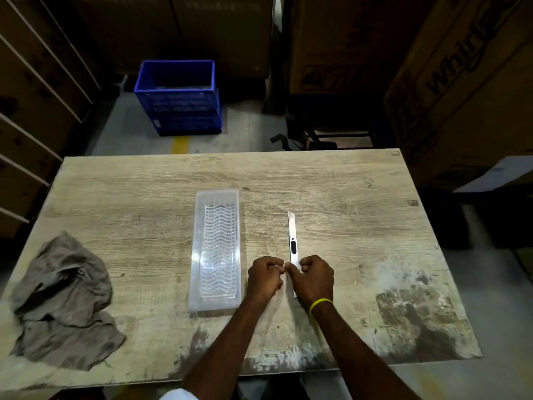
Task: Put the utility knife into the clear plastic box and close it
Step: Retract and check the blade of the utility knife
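A slim silver utility knife (292,235) with a black slider lies lengthwise on the wooden table (144,197), its tip pointing away from me. My right hand (313,277) is curled over the knife's near end, thumb and fingers pinching its sides. My left hand (265,275) sits just left of it as a loose fist, fingertips touching the right thumb, holding nothing. The clear plastic box (216,249) lies lengthwise to the left of both hands with its lid shut; a wavy ribbed pattern shows through it.
A crumpled grey-brown cloth (63,304) lies at the table's front left. A blue plastic crate (178,96) stands on the floor beyond the table. Large cardboard cartons (461,82) rise at the right and back, and shelving at the left.
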`<action>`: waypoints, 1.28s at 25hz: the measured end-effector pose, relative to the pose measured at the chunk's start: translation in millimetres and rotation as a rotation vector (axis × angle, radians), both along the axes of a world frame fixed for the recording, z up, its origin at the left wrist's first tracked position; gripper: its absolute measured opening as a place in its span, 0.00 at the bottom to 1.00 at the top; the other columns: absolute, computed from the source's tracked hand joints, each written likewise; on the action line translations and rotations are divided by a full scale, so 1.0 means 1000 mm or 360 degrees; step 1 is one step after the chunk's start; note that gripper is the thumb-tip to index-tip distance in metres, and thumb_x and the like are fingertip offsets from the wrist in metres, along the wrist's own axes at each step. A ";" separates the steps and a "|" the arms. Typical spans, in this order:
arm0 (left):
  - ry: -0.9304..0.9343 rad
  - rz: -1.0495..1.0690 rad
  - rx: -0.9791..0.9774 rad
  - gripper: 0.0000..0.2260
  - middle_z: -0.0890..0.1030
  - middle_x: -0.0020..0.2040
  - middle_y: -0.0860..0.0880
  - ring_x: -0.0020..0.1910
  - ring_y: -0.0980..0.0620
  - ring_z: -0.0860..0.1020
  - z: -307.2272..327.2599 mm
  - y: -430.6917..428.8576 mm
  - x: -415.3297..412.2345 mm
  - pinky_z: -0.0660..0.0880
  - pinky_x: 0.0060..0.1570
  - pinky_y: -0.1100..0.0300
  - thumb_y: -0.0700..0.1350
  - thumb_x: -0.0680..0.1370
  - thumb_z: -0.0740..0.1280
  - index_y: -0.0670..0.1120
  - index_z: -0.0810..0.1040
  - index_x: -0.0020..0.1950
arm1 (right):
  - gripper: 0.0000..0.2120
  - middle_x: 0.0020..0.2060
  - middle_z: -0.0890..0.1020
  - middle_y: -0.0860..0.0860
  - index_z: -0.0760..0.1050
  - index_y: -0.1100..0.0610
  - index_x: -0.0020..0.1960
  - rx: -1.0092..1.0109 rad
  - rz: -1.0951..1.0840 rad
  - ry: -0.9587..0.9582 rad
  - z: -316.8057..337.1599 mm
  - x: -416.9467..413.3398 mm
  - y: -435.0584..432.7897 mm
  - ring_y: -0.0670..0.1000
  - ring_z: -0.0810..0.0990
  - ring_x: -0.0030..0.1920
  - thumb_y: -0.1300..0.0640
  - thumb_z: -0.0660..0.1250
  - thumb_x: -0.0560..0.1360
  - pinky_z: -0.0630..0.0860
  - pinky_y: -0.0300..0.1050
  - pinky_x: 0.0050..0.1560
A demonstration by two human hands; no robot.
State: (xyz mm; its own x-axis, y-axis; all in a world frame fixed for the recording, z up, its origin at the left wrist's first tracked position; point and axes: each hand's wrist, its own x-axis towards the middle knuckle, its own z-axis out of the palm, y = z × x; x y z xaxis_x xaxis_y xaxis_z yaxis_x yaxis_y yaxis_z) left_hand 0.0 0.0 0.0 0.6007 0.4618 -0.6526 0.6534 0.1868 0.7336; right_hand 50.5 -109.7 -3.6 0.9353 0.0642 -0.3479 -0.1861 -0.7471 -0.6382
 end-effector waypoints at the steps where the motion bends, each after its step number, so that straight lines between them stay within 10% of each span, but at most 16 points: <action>1: -0.0025 0.0001 0.0031 0.10 0.86 0.38 0.46 0.29 0.48 0.79 -0.003 0.001 0.002 0.72 0.27 0.61 0.37 0.73 0.65 0.49 0.83 0.41 | 0.17 0.41 0.85 0.51 0.80 0.56 0.45 -0.0008 -0.0032 0.0025 0.000 0.003 0.002 0.54 0.82 0.47 0.44 0.78 0.65 0.78 0.48 0.48; 6: 0.0037 -0.0116 0.0175 0.08 0.87 0.43 0.51 0.43 0.43 0.86 -0.021 0.007 -0.003 0.84 0.49 0.45 0.46 0.68 0.64 0.58 0.83 0.37 | 0.15 0.43 0.87 0.53 0.84 0.56 0.44 -0.0107 -0.0199 0.0235 0.002 0.011 0.011 0.58 0.84 0.51 0.47 0.78 0.64 0.80 0.49 0.52; 14: -0.0035 -0.0131 0.0179 0.07 0.87 0.43 0.50 0.45 0.43 0.86 -0.007 0.005 -0.008 0.83 0.49 0.43 0.47 0.68 0.66 0.59 0.81 0.37 | 0.14 0.45 0.85 0.55 0.77 0.53 0.38 -0.0186 -0.0108 0.0396 0.013 0.030 0.015 0.58 0.84 0.50 0.51 0.80 0.62 0.77 0.44 0.48; 21: -0.0043 -0.0017 0.0051 0.04 0.85 0.38 0.48 0.38 0.46 0.83 0.003 0.004 -0.001 0.79 0.40 0.52 0.48 0.70 0.69 0.52 0.83 0.40 | 0.16 0.25 0.77 0.51 0.76 0.55 0.26 0.0191 -0.0006 0.0587 0.013 0.036 -0.003 0.52 0.76 0.30 0.59 0.82 0.63 0.75 0.44 0.36; 25: -0.0081 0.0098 -0.0177 0.06 0.81 0.34 0.44 0.26 0.52 0.76 0.007 0.001 0.000 0.70 0.29 0.61 0.39 0.75 0.67 0.45 0.83 0.41 | 0.07 0.27 0.76 0.56 0.78 0.67 0.39 0.0653 -0.0080 0.0848 0.021 0.023 -0.014 0.48 0.73 0.21 0.70 0.76 0.70 0.73 0.38 0.23; 32: -0.0292 0.0187 -0.0496 0.09 0.84 0.36 0.42 0.30 0.47 0.81 0.034 0.011 -0.024 0.76 0.29 0.59 0.46 0.78 0.73 0.40 0.85 0.49 | 0.10 0.37 0.84 0.59 0.80 0.70 0.51 0.0824 0.0258 0.0890 0.054 0.003 -0.033 0.54 0.82 0.34 0.66 0.75 0.72 0.79 0.44 0.35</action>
